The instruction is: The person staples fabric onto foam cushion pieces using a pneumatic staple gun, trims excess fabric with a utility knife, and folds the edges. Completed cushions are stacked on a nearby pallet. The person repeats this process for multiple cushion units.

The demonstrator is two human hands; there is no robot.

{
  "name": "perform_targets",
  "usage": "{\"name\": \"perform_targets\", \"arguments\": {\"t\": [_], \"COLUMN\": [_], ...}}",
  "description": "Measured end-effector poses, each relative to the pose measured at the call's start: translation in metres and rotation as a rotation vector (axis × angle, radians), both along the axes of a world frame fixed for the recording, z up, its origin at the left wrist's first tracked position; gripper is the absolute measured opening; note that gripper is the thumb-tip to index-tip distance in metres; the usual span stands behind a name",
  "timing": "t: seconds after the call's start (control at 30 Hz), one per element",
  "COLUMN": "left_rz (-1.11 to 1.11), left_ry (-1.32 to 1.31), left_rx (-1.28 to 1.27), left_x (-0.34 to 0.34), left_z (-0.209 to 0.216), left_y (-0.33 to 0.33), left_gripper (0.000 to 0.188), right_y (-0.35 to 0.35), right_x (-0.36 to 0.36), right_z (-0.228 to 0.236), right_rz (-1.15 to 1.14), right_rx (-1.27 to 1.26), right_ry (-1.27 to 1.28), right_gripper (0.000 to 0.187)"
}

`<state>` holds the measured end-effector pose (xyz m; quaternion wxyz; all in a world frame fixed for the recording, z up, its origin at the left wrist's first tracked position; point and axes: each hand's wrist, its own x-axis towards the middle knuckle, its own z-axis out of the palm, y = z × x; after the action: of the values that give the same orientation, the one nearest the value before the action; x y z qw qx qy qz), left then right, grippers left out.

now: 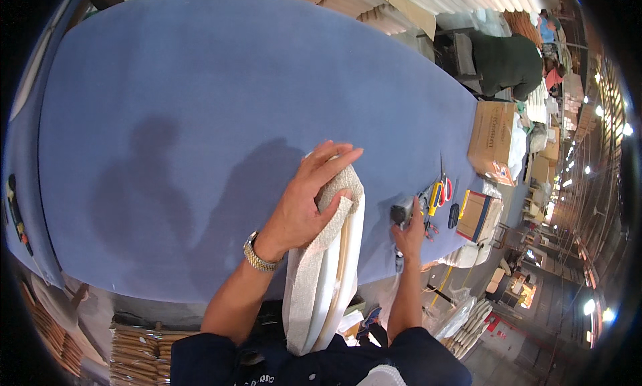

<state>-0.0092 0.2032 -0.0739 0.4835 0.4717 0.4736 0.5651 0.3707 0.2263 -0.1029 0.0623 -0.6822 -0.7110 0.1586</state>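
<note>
My left hand [304, 199], with a metal watch on its wrist, grips the top of a padded piece [328, 279] covered in beige fabric. Its fingers lie over the rounded end and the thumb presses the fabric edge. White padding and a tan strip show along the piece's open side; its lower end leans against my body. My right hand [410, 235] is closed round a dark grey tool [400, 214] with a black round cap and a hose fitting below, which looks like a pneumatic staple gun. The hand partly hides it.
Beyond the right hand lie scissors [447, 187] with red-and-yellow handles, a yellow-handled tool [436, 199], red-handled pliers [432, 233] and a black object [454, 216]. Cardboard boxes [491, 135] stand along the right of the blue-covered table [200, 65]. A person in dark green [505, 65] bends over farther back.
</note>
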Motion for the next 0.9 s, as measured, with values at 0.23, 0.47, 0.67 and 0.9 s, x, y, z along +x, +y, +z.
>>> {"name": "perform_targets", "arguments": {"t": [0.23, 0.47, 0.67, 0.9], "left_rz": [-0.004, -0.034, -0.054, -0.092], "left_ry": [0.022, 0.018, 0.013, 0.032], "left_rx": [0.007, 0.008, 0.020, 0.014], "left_x": [0.000, -0.006, -0.007, -0.013], "left_z": [0.003, 0.007, 0.008, 0.005], "left_y": [0.000, 0.002, 0.001, 0.002], "left_gripper": [0.060, 0.067, 0.074, 0.082], "right_y": [0.025, 0.051, 0.059, 0.084], "right_x": [-0.105, -0.199, -0.206, -0.219], "right_z": [0.148, 0.210, 0.211, 0.213], "right_rz": [0.164, 0.674, 0.679, 0.736], "right_rx": [-0.161, -0.237, -0.435, -0.588], "right_ry": [0.476, 0.404, 0.285, 0.283], "right_gripper": [0.070, 0.054, 0.065, 0.071]}}
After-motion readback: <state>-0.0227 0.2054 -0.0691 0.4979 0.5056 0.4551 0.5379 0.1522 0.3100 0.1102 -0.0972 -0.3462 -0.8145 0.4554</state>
